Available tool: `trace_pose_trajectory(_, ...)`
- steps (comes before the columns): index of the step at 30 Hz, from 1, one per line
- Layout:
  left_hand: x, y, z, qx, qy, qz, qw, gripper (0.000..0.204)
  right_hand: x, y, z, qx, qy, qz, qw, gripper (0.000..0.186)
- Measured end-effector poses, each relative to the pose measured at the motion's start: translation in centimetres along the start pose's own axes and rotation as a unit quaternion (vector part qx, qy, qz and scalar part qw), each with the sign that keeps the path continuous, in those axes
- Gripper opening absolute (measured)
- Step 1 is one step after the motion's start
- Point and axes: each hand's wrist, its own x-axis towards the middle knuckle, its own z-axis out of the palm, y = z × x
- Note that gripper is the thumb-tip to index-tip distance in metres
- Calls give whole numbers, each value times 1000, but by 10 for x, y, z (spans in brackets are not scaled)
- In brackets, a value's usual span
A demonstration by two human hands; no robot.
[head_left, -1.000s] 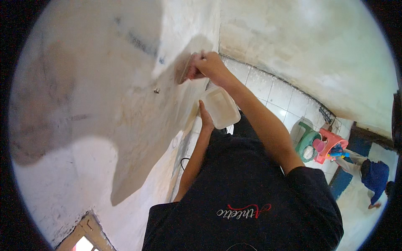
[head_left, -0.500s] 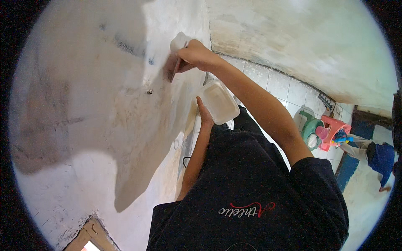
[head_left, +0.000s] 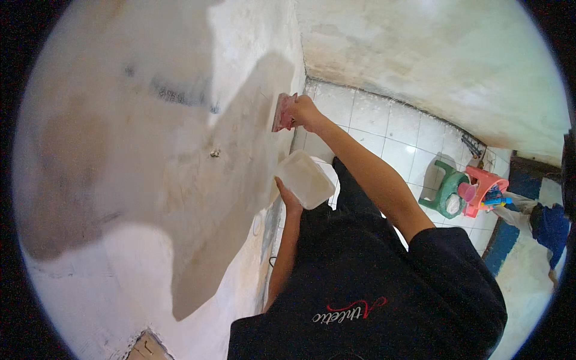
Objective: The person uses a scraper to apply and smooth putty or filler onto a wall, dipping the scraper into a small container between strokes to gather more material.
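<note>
My right hand (head_left: 305,113) grips a flat reddish-pink putty scraper (head_left: 282,114), its straight edge at the stained, pale plaster wall (head_left: 180,144) on the left. The fingers wrap round the back of the scraper and are partly hidden. Lower down, my left hand (head_left: 289,198) supports a white rectangular plastic tub (head_left: 305,180) by its side, with the thumb up along the wall of it. The tub is tilted and its inside looks whitish; how much it holds I cannot tell. A small knob-like fitting (head_left: 215,153) sticks out of the wall.
A second patchy wall (head_left: 408,54) meets the first at a corner. White floor tiles (head_left: 366,114) lie below. At the right stand a green plastic container (head_left: 447,192) and a pink plastic stool (head_left: 485,180) with small items. Dark blue fabric (head_left: 549,225) shows near the right rim.
My right hand has moved down and toward the right with the scraper, closer to the corner. The tub in my left hand sits slightly lower in view.
</note>
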Motion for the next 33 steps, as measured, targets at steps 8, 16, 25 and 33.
trace_pose_trajectory(8, -56, 35, -40, -19, 54, 47, 997, 75, -12, -122, 95, 167, 40, 180, 969, 43)
trace_pose_trajectory(16, -29, 32, -31, -26, -2, 32, 999, 74, -17, -187, 67, 239, 2, 128, 962, 29)
trace_pose_trajectory(25, -26, 38, 3, 10, 2, 39, 999, 74, -9, -234, 44, 284, -28, 124, 950, 24)
trace_pose_trajectory(33, -24, 40, 20, 7, -16, 30, 999, 73, -15, -236, -6, 344, 1, 110, 932, 22)
